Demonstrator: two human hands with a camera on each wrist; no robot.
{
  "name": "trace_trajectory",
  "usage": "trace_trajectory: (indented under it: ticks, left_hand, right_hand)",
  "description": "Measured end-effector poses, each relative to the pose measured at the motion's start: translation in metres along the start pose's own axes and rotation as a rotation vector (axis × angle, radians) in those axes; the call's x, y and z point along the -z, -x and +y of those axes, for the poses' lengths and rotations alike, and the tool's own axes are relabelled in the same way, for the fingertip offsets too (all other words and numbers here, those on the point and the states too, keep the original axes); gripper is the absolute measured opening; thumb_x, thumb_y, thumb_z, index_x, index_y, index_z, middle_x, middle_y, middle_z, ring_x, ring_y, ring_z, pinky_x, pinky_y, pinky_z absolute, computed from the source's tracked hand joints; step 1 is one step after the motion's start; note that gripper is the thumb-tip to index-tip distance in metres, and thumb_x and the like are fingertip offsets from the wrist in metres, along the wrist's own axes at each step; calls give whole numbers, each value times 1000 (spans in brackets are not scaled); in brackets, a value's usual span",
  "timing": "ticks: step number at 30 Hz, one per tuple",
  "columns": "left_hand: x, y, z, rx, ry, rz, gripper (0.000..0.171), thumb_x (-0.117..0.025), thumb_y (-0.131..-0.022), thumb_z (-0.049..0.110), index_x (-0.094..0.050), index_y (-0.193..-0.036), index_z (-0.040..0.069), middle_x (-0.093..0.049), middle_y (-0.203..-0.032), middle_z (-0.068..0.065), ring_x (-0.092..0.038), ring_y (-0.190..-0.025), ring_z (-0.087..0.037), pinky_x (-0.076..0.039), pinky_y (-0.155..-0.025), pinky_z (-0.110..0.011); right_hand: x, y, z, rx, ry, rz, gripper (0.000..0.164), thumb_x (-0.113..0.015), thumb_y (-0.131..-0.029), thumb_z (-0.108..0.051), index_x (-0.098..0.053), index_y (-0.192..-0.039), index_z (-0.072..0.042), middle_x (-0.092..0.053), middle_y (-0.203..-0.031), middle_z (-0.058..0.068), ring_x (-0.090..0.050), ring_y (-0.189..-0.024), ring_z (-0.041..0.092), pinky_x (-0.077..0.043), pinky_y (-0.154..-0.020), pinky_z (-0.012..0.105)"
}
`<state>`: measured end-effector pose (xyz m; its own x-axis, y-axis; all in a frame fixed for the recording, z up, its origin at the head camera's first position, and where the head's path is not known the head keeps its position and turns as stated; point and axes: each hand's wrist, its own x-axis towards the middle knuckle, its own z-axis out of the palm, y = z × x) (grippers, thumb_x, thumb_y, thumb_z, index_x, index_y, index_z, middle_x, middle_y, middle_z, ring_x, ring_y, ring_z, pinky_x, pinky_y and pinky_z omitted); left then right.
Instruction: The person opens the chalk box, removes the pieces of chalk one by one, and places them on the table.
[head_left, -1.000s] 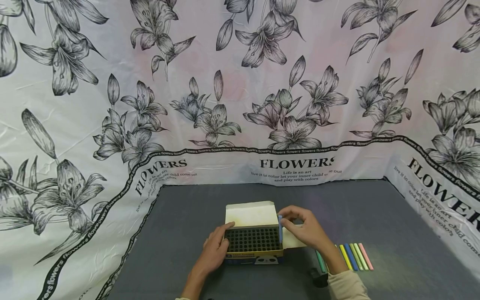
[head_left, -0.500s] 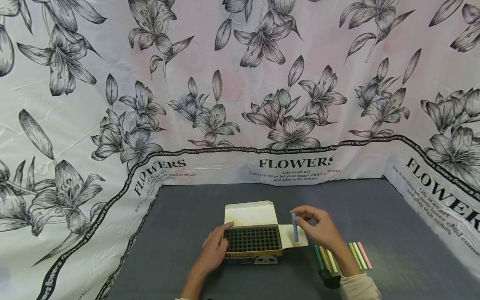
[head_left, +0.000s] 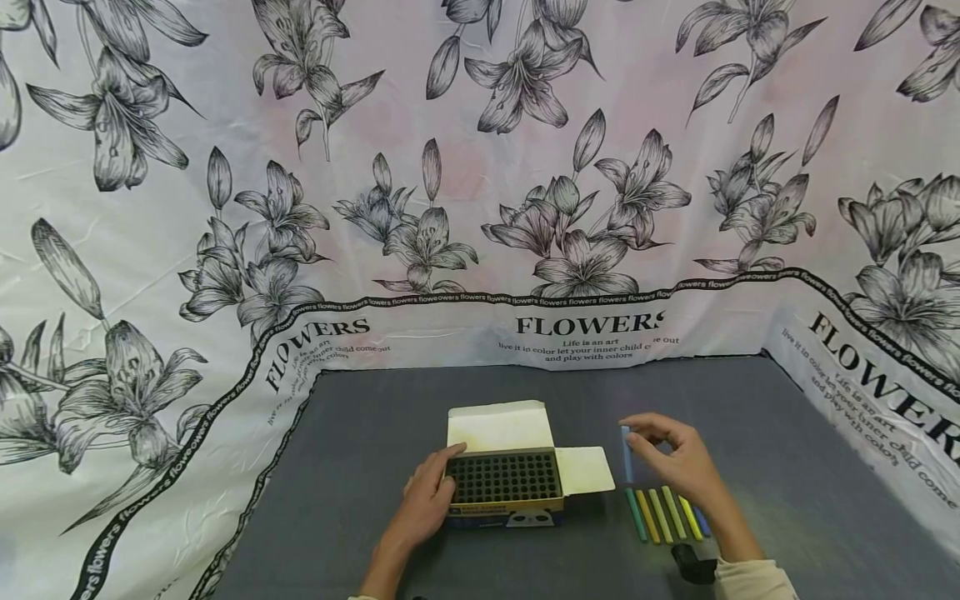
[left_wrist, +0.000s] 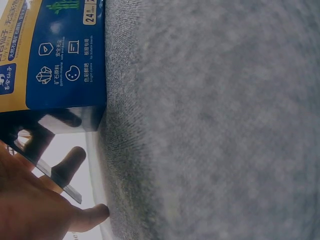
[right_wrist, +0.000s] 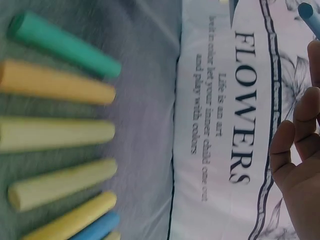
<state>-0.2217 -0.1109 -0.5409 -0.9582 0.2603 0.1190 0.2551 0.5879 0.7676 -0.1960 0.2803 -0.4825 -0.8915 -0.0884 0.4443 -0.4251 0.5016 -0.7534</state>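
Note:
A light blue chalk stick (head_left: 627,457) is pinched upright between thumb and fingers of my right hand (head_left: 678,458), above the far end of the chalk row. Its end (right_wrist: 307,13) shows at the top right corner of the right wrist view. My left hand (head_left: 429,500) holds the left end of an open chalk box (head_left: 504,512), index finger along the top edge. The box contains a black insert (head_left: 504,478) full of round holes. In the left wrist view the box's blue and yellow printed side (left_wrist: 65,60) shows, with a flap crossing my fingers.
Right of the box lies a row of chalk sticks: green (head_left: 636,515), orange (head_left: 648,517), pale yellow-green (head_left: 663,512), yellow (head_left: 690,518), blue (head_left: 701,522); my forearm hides others. The back flap (head_left: 501,427) and right flap (head_left: 585,471) stand open. Flower-printed cloth (head_left: 585,333) borders the grey table (head_left: 375,433).
My right hand has moved right with the light blue chalk, from the box's right edge, past the flap, to above the chalk row. The left hand stays on the box.

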Motion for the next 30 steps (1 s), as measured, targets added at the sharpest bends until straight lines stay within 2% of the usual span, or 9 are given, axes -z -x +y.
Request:
trace_trajectory:
  ticks: [6, 11, 18, 24, 30]
  left_hand:
    - [-1, 1, 1, -4, 6, 4, 55, -38, -101, 6, -49, -150, 26, -53, -148, -10, -44, -140, -42, -30, -98, -68]
    - [-2, 2, 0, -2, 6, 0, 55, -38, -101, 6, -49, -151, 27, -52, -149, -10, -44, -140, -42, -31, -98, -68]
    - [0, 2, 0, -4, 12, 5, 55, -38, -101, 6, -48, -151, 27, -52, -150, -10, -44, -140, -42, -31, -96, -65]
    - [1, 1, 1, -6, 4, 5, 55, -38, -101, 6, -49, -150, 28, -52, -149, -10, -45, -140, -41, -31, -92, -61]
    - [0, 0, 1, -7, -6, 10, 55, -39, -100, 6, -49, -150, 28, -53, -148, -9, -44, -140, -41, -32, -94, -63]
  right_hand:
    - [14, 11, 12, -14, 51, 20, 23, -67, -96, -7, -72, -118, -7, -73, -86, -2, -62, -77, 8, -49, -71, 28]
    - [28, 20, 23, -59, 109, 25, 23, -66, -98, -12, -72, -120, -12, -73, -87, -4, -64, -78, 12, -49, -71, 28]
    - [47, 34, 36, -92, 160, 29, 25, -67, -97, -12, -72, -122, -10, -74, -91, -3, -65, -77, 9, -50, -68, 27]
    - [65, 45, 47, -214, 244, 11, 29, -63, -101, -22, -70, -125, -8, -74, -93, 2, -66, -76, 6, -50, -65, 25]
    - [83, 54, 58, -345, 336, -67, 36, -61, -102, -28, -68, -127, -2, -74, -98, 10, -63, -75, 2, -50, -64, 27]
